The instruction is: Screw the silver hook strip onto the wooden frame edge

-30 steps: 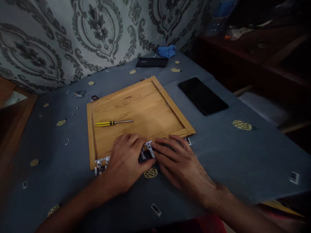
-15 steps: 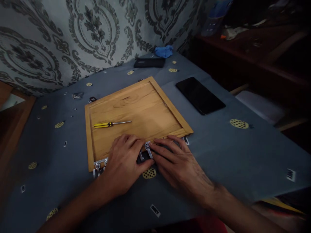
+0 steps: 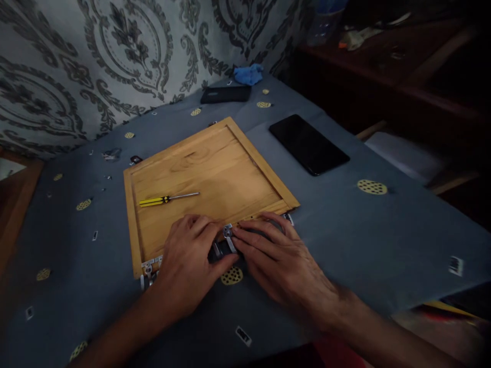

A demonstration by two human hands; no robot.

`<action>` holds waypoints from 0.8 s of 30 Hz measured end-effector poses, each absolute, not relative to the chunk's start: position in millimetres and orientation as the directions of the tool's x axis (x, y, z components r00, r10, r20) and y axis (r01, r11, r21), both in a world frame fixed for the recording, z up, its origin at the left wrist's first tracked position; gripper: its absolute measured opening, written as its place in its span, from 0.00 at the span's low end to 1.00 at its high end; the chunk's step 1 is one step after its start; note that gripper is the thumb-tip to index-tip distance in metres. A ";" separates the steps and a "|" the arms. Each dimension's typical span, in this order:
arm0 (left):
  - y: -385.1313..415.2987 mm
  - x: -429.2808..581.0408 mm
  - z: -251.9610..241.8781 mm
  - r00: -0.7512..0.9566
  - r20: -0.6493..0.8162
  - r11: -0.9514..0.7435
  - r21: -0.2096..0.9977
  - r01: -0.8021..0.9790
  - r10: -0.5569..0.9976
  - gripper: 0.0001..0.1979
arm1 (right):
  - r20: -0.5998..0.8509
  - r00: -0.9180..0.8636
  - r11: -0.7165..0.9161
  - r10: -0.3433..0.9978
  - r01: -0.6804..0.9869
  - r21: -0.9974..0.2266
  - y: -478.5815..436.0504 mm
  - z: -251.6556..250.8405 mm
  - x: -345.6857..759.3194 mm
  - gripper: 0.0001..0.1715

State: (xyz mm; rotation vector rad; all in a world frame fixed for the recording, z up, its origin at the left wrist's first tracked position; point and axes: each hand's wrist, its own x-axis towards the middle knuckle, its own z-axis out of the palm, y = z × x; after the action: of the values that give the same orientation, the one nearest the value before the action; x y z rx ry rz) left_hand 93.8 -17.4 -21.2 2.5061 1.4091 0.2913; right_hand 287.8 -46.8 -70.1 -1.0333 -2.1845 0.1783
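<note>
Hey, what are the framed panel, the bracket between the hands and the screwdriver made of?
Panel: wood, smooth honey-toned finish; grain and a swirl show. Bracket: probably bare metal; it glints silver-grey. Screwdriver: shiny metal shaft, handle likely plastic, yellow with black stripes.

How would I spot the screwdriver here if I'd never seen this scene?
Find the wooden panel on the blue-grey tablecloth. On its left half, beyond the left hand, lies a slim screwdriver, shaft pointing right. Its yellow-and-black handle sets it apart; the silver hinges sit at the panel's near edge.
</note>
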 end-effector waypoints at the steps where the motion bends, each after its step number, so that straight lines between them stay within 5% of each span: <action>1: -17.5 93.4 -21.7 0.513 0.063 -0.505 0.310 0.806 0.856 0.15 | 0.541 -0.434 0.674 0.720 0.624 -0.395 -46.7 -69.7 288.3 0.17; 24: -17.9 93.3 -23.2 0.533 0.115 -0.541 0.302 0.785 0.838 0.18 | 0.496 -0.457 0.661 0.738 0.636 -0.397 -48.7 -78.4 286.7 0.16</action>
State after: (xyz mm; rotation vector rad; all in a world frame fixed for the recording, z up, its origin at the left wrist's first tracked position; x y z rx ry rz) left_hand 93.3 -17.9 -23.2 2.5581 1.3753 0.3641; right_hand 286.7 -48.7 -78.4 -1.0576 -2.2248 0.2025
